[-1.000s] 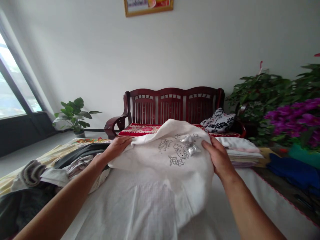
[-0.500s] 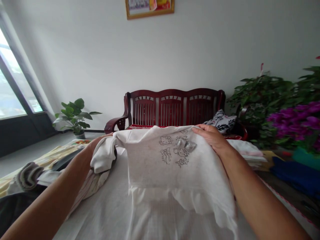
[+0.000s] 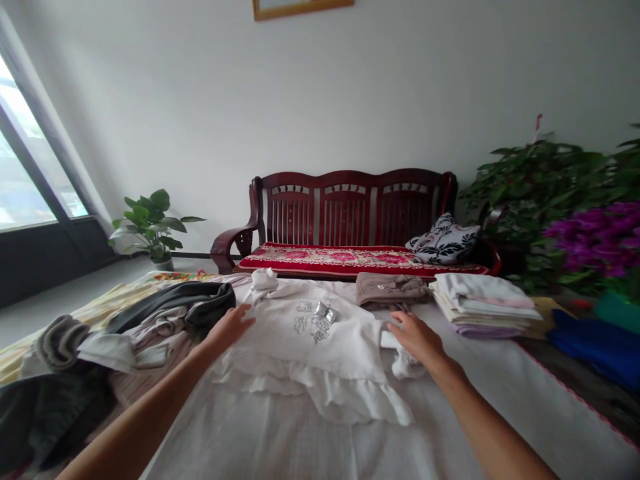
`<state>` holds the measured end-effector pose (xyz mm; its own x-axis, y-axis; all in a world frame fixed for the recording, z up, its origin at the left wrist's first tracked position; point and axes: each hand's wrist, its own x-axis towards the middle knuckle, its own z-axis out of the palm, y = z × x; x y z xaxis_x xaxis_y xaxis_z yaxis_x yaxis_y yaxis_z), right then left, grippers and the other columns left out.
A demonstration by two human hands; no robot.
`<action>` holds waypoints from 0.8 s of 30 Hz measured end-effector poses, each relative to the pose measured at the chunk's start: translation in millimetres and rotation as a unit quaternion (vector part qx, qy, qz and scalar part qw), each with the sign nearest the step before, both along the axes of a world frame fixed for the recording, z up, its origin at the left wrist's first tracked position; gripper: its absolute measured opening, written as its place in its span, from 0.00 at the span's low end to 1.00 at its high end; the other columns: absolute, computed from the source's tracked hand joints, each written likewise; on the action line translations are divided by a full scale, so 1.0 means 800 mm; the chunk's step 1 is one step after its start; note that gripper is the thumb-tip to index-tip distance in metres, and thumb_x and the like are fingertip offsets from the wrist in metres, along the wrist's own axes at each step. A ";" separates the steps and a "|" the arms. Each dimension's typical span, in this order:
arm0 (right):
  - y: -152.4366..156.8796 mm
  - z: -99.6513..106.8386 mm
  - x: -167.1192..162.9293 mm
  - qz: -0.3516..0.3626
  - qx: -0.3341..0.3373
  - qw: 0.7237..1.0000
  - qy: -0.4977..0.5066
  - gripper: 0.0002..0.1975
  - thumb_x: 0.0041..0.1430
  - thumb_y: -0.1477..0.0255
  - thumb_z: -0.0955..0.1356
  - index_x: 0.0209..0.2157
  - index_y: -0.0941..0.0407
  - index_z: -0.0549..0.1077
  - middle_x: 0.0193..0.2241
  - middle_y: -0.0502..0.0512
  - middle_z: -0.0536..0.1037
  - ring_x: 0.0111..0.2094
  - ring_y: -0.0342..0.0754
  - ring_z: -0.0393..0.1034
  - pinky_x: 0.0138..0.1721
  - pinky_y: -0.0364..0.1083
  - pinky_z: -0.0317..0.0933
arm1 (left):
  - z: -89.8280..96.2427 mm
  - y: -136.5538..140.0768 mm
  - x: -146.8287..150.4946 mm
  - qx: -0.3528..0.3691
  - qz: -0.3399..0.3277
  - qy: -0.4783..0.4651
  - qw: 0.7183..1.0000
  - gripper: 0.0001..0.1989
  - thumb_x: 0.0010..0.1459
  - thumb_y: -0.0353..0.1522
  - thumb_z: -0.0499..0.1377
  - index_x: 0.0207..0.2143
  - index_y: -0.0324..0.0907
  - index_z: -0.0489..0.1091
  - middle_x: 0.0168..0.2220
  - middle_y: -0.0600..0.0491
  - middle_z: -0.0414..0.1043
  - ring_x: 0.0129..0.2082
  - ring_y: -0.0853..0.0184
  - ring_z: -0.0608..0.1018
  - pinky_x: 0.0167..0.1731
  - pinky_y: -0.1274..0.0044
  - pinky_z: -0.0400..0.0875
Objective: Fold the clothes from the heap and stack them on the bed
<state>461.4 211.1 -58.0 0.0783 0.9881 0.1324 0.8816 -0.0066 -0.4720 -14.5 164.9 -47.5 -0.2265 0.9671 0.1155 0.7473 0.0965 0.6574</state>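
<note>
A white long-sleeved top (image 3: 280, 333) with a ruffled hem lies spread on the white-covered table (image 3: 240, 433). Line-drawn cartoon figures and a silver patch (image 3: 325, 312) decorate its front. Beside its left edge is my left hand (image 3: 234, 327), empty, with fingers apart. My right hand (image 3: 414, 335) hovers at the right side, over or near the sleeve (image 3: 406, 365), fingers spread and holding nothing. Whether its fingertips touch the cloth, I cannot tell. Just beyond that hand lies a folded brown garment (image 3: 385, 290).
Folded clothes (image 3: 480, 303) are stacked at the right. Loose clothes (image 3: 150, 333), grey, white and dark, are heaped at the left. Behind the table stands a dark red wooden sofa (image 3: 345, 207) with a patterned cushion (image 3: 443, 243). Purple flowers (image 3: 600, 237) are at far right.
The white top has come down from the raised grip of both hands and now lies flat. Both hands have let go. The brown garment and sofa seat have come into view.
</note>
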 end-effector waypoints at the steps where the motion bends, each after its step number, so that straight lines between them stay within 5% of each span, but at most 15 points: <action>1: -0.002 -0.003 0.001 -0.004 -0.005 1.000 -0.017 0.21 0.56 0.62 0.67 0.51 0.50 0.75 0.53 0.61 0.76 0.53 0.60 0.71 0.47 0.52 0.63 | -0.008 -0.005 0.003 -0.013 0.008 0.018 1.000 0.28 0.52 0.37 0.61 0.55 0.36 0.69 0.48 0.38 0.72 0.46 0.49 0.79 0.49 0.64 0.68; 6: 0.003 -0.006 0.000 0.008 -0.077 0.993 -0.083 0.18 0.47 0.63 0.72 0.42 0.51 0.77 0.44 0.62 0.80 0.46 0.64 0.74 0.42 0.53 0.63 | -0.028 -0.024 0.010 -0.101 -0.014 0.143 0.984 0.36 0.50 0.29 0.59 0.64 0.38 0.61 0.54 0.37 0.70 0.51 0.49 0.77 0.52 0.66 0.67; 9: 0.007 0.015 -0.005 0.026 -0.092 0.987 -0.126 0.09 0.51 0.69 0.69 0.37 0.51 0.77 0.37 0.59 0.81 0.40 0.58 0.76 0.36 0.49 0.61 | -0.021 -0.032 0.006 -0.091 -0.027 0.040 0.995 0.35 0.45 0.24 0.56 0.60 0.39 0.65 0.48 0.44 0.75 0.46 0.56 0.78 0.46 0.71 0.70; 14: 0.023 0.098 -0.007 0.004 0.166 0.966 -0.199 0.15 0.58 0.76 0.63 0.45 0.50 0.74 0.45 0.57 0.79 0.42 0.53 0.74 0.35 0.46 0.58 | 0.012 -0.055 0.006 -0.121 -0.039 -0.301 0.945 0.35 0.44 0.34 0.58 0.59 0.39 0.66 0.29 0.53 0.74 0.25 0.65 0.74 0.26 0.76 0.66; 17: 0.039 0.126 0.007 -0.027 0.256 0.938 -0.230 0.18 0.59 0.77 0.62 0.49 0.53 0.74 0.48 0.61 0.77 0.47 0.57 0.71 0.40 0.49 0.59 | 0.017 -0.066 0.014 -0.153 -0.045 -0.343 0.926 0.37 0.42 0.35 0.58 0.58 0.40 0.67 0.24 0.56 0.70 0.20 0.68 0.69 0.22 0.78 0.60; 20: 0.044 0.107 0.024 -0.061 0.215 0.949 -0.223 0.21 0.58 0.78 0.61 0.51 0.56 0.73 0.48 0.65 0.76 0.49 0.59 0.70 0.43 0.51 0.60 | 0.004 -0.070 0.022 -0.190 -0.058 -0.253 0.947 0.32 0.41 0.34 0.58 0.52 0.41 0.72 0.23 0.58 0.68 0.21 0.69 0.69 0.22 0.79 0.57; 24: 0.022 0.041 0.029 -0.053 0.025 0.996 -0.070 0.15 0.61 0.71 0.62 0.43 0.53 0.78 0.40 0.60 0.80 0.40 0.56 0.74 0.38 0.49 0.61 | -0.014 -0.068 0.022 -0.176 -0.071 -0.180 0.965 0.27 0.45 0.37 0.61 0.49 0.41 0.75 0.30 0.54 0.73 0.30 0.64 0.74 0.27 0.78 0.63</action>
<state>484.2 229.0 -25.0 0.1589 0.9672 0.1980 0.9342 -0.0825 -0.3471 3.3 110.7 -59.0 -0.0529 0.9566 -0.2867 0.4992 0.2740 0.8220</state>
